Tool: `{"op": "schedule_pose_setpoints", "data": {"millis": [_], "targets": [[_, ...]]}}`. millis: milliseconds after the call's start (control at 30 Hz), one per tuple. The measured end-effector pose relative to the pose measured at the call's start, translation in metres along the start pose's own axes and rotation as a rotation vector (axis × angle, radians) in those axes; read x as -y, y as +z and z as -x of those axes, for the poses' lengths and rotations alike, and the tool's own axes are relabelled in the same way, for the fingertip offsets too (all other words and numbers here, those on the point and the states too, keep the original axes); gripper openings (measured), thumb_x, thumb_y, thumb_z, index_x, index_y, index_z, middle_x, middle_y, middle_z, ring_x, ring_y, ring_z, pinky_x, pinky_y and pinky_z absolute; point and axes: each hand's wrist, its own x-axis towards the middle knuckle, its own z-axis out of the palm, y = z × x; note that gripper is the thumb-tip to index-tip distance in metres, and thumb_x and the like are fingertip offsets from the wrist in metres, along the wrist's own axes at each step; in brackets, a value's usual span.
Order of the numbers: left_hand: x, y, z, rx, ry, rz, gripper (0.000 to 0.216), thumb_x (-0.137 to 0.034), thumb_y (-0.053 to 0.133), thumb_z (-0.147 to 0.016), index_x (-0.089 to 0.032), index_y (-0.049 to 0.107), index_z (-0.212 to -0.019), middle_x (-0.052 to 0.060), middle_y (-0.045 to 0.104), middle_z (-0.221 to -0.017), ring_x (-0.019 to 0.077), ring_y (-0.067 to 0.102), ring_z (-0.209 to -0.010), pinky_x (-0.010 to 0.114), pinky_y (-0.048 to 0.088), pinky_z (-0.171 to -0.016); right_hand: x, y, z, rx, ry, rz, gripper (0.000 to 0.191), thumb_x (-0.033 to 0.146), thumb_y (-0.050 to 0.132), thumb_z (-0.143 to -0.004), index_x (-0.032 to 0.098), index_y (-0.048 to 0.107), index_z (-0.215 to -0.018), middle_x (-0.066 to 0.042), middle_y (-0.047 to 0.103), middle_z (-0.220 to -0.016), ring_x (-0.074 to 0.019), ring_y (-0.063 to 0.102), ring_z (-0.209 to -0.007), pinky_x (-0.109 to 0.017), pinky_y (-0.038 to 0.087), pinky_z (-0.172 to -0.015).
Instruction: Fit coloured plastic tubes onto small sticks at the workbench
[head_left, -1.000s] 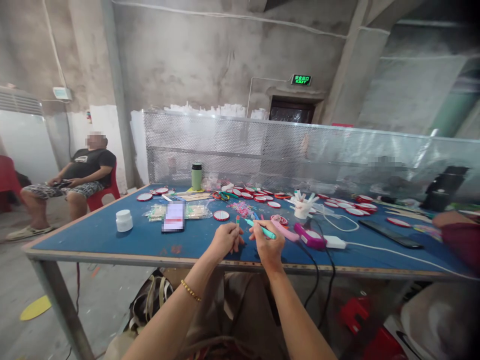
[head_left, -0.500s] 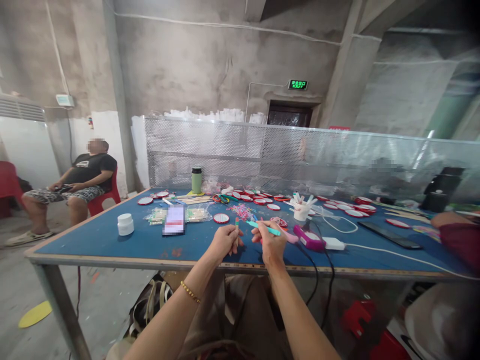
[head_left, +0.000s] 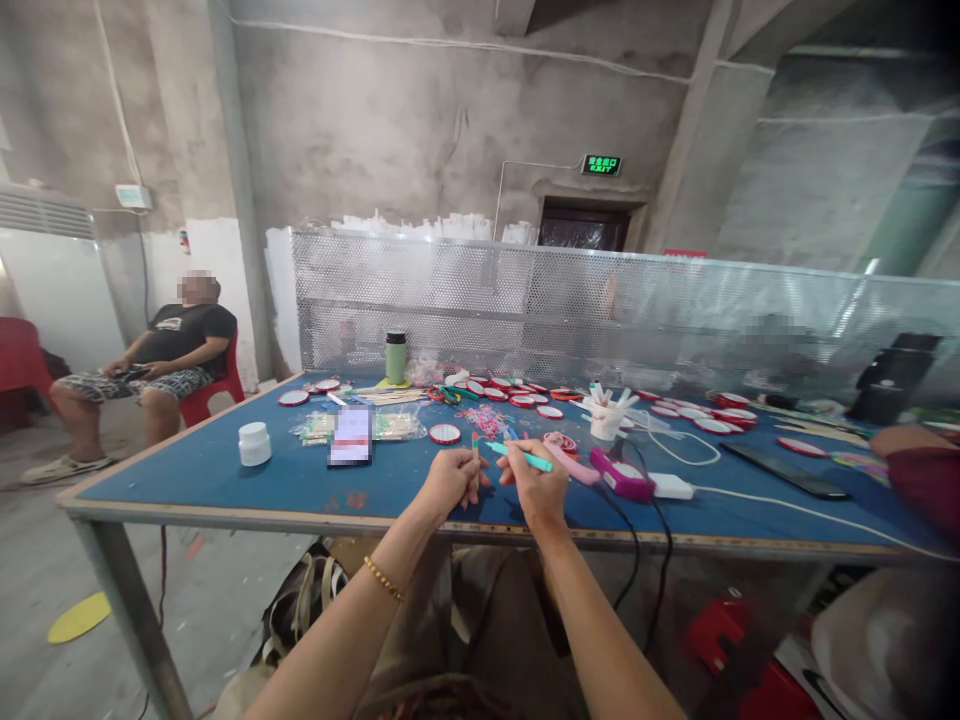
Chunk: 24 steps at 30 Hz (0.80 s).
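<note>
The left hand (head_left: 448, 482) still pinches a small red-and-green stick (head_left: 475, 443) upright just above its knuckles. The right hand (head_left: 537, 488) stays closed around a teal pen-like tool (head_left: 521, 458). Its tip has barely shifted, close beside the stick, so the fine work seems ongoing.

Blue table (head_left: 225, 470), teal pen (head_left: 517, 456), red-rimmed white discs (head_left: 444, 433), seemingly green bottle (head_left: 394, 357).

A white jar (head_left: 254, 443) stands on the blue table (head_left: 187, 478), well left of my left hand (head_left: 450, 482). Beyond it lie red-rimmed discs (head_left: 443, 433).
</note>
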Motion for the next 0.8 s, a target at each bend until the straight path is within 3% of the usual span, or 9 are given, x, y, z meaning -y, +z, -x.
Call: {"op": "schedule_pose_setpoints", "data": {"millis": [133,433,800], "targets": [[-0.0013,0.0002,0.0008,0.020,0.010,-0.027,0.019,-0.029,0.057,-0.088,-0.011,0.060,-0.085,0.000,0.064,-0.064,0.0062,0.051,-0.037,0.015,0.033,-0.034,-0.0018,0.0008,0.0024,0.127,-0.121,0.091,0.021,0.038,0.062,-0.089,0.019,0.069,-0.083,-0.002,0.072,-0.071,-0.0123,0.062,-0.047,-0.023,0.052,-0.047],[-0.0043,0.0007,0.0025,0.031,0.047,-0.108,0.020,-0.019,0.050,-0.088,-0.014,0.055,-0.070,-0.002,0.057,-0.047,0.0071,0.048,-0.034,0.015,0.035,-0.036,0.0002,0.0007,0.0029,0.185,-0.265,0.253,0.019,0.033,0.058,-0.091,0.020,0.067,-0.080,-0.001,0.068,-0.069,-0.0135,0.061,-0.053,-0.024,0.051,-0.053],[-0.0022,0.0017,0.0008,0.026,0.051,-0.100,0.018,-0.018,0.049,-0.086,-0.014,0.054,-0.070,-0.001,0.065,-0.060,0.0059,0.052,-0.037,0.015,0.035,-0.036,-0.0028,0.0007,0.0009,0.195,-0.284,0.293,0.020,0.033,0.057,-0.092,0.020,0.068,-0.082,-0.001,0.070,-0.070,-0.0135,0.061,-0.054,-0.024,0.051,-0.053]]}}
